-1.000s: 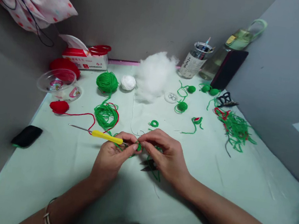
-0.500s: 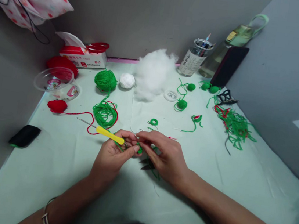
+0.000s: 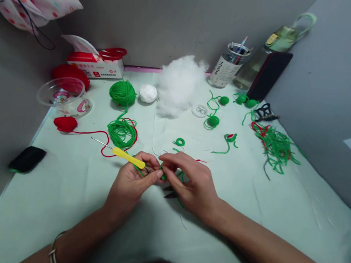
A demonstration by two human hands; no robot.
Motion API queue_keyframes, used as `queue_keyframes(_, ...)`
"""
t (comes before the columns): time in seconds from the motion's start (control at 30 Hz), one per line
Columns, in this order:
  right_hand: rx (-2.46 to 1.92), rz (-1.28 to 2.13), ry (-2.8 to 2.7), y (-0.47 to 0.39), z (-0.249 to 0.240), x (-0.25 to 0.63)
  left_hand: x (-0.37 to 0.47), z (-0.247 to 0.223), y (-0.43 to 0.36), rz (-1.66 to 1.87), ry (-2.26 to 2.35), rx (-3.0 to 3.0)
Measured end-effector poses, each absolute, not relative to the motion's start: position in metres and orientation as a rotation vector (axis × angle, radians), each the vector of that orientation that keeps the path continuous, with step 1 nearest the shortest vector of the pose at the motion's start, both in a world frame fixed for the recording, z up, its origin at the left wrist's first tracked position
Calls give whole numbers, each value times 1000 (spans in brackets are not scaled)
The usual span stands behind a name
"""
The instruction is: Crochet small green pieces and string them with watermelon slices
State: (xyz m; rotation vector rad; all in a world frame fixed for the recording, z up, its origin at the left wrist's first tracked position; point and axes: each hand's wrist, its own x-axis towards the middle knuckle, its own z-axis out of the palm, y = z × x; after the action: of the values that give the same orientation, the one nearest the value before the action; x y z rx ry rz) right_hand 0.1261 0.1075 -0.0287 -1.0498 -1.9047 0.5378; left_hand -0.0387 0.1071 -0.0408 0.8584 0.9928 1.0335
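A small green crocheted piece point(image 3: 163, 174) is pinched between my two hands at the middle of the head view. My left hand point(image 3: 132, 183) has its thumb and fingers closed on it. The yellow-handled hook point(image 3: 128, 158) lies across the left fingers, its thin metal tip pointing to the far left. My right hand point(image 3: 193, 186) holds the piece's right side with thumb and fingertips, which partly hide it. Dark scissor blades point(image 3: 171, 192) show under the right hand, the rest covered. Green yarn point(image 3: 122, 133) lies in a loose coil beyond my left hand.
White stuffing point(image 3: 181, 86), a green yarn ball point(image 3: 122, 93) and a white ball point(image 3: 148, 93) stand at the back. Red yarn point(image 3: 65, 123) and a clear tub point(image 3: 61, 92) lie left. Yarn scraps point(image 3: 277, 148), a pen jar point(image 3: 227, 67) and a bottle point(image 3: 253, 66) are right.
The view has shifted slightly. Both hands keep nearly the same pose; the green piece shows a little less between the fingertips.
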Motion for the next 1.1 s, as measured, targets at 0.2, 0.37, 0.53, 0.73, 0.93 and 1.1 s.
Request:
queue_keyframes(0.2, -1155, 1105, -1532, 111, -23, 126, -40, -35, 106, 1040, 985, 802)
queue_keyframes(0.37, -1149, 1148, -1499, 112, -21, 125, -40, -36, 107, 1011, 966, 748)
queue_keyframes(0.53, -1140, 1174, -1477, 112, -20, 125, -39, -39, 105, 1058, 999, 840)
queue_keyframes(0.73, -1149, 1222, -1459, 111, -20, 125, -38, -33, 104, 1071, 1093, 996)
queue_keyframes(0.93, -1171, 1247, -1463, 112, -19, 125, -37, -31, 103, 1101, 1145, 1028)
queue_keyframes(1.1, -1158, 1299, -1400, 113, -18, 124, -37, -35, 104, 1040, 1081, 907)
